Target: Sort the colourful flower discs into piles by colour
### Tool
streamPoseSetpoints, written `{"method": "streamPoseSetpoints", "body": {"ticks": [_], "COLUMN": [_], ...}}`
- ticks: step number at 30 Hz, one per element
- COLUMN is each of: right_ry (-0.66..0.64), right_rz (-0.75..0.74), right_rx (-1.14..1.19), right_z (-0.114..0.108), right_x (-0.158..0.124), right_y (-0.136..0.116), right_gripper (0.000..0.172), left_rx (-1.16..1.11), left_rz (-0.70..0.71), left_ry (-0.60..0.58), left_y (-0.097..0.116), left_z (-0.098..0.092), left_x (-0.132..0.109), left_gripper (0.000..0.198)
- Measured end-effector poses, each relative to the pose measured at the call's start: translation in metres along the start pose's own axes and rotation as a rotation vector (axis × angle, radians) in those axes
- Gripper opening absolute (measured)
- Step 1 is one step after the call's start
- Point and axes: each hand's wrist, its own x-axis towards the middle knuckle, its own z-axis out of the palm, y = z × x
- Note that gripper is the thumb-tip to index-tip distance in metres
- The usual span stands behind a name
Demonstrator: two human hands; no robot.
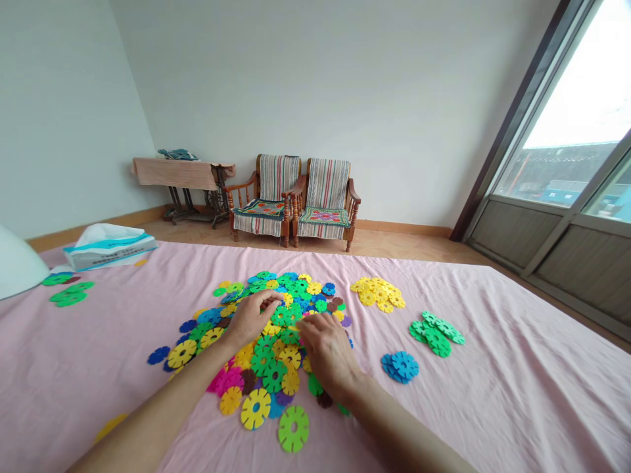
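A heap of colourful notched plastic discs (263,360), in green, yellow, blue, pink, brown and purple, lies in front of me. My left hand (250,320) is over the heap's middle, thumb and fingers curled together. Close to its fingertips shows a yellow disc; whether it is held I cannot tell. My right hand (329,348) reaches over the heap's right side with bent fingers, a yellow disc (294,328) seen nearly edge-on at their tips. Nearest me lie a light green disc (286,433) and a yellow disc (249,420).
Right of the heap are sorted piles: yellow discs (377,292), green discs (438,341) and blue discs (407,365). At the left are a few green discs (71,294) and a tissue pack (111,248). A pink cloth (493,381) covers the surface. Two wooden chairs stand beyond it.
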Motion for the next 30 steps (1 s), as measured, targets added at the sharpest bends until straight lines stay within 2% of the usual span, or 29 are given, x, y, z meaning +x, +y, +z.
{"method": "streamPoseSetpoints", "body": {"ticks": [3, 7, 10, 13, 15, 18, 22, 26, 30], "right_ry": [0.136, 0.209, 0.206, 0.204, 0.205, 0.171, 0.001, -0.149, -0.21], "right_rz": [0.261, 0.572, 0.71, 0.773, 0.774, 0.706, 0.551, 0.469, 0.439], "right_rx": [0.054, -0.004, -0.051, -0.08, -0.091, -0.076, -0.043, -0.074, -0.101], "right_z": [-0.016, -0.036, -0.044, -0.046, -0.046, -0.04, -0.026, -0.019, -0.022], "right_x": [0.009, 0.011, 0.003, -0.004, -0.005, -0.001, 0.003, 0.0, -0.003], "right_y": [0.03, 0.092, 0.129, 0.144, 0.143, 0.128, 0.094, 0.07, 0.065], "right_gripper": [0.029, 0.022, 0.028, 0.033, 0.037, 0.035, 0.026, 0.023, 0.02], "left_rx": [0.012, 0.044, 0.071, 0.096, 0.11, 0.136, 0.268, 0.378, 0.437], "left_rz": [0.02, 0.101, 0.165, 0.206, 0.223, 0.211, 0.147, 0.139, 0.126], "left_ry": [0.053, 0.109, 0.085, 0.041, 0.023, -0.012, -0.109, -0.17, -0.203], "left_y": [0.0, 0.007, 0.016, 0.023, 0.025, 0.027, 0.025, 0.022, 0.024], "left_z": [-0.002, -0.002, 0.001, 0.005, 0.008, 0.009, 0.016, 0.034, 0.057], "left_x": [0.0, -0.002, -0.004, -0.005, -0.003, 0.008, 0.036, 0.062, 0.076], "left_gripper": [0.021, 0.02, 0.02, 0.019, 0.018, 0.016, 0.017, 0.017, 0.011]}}
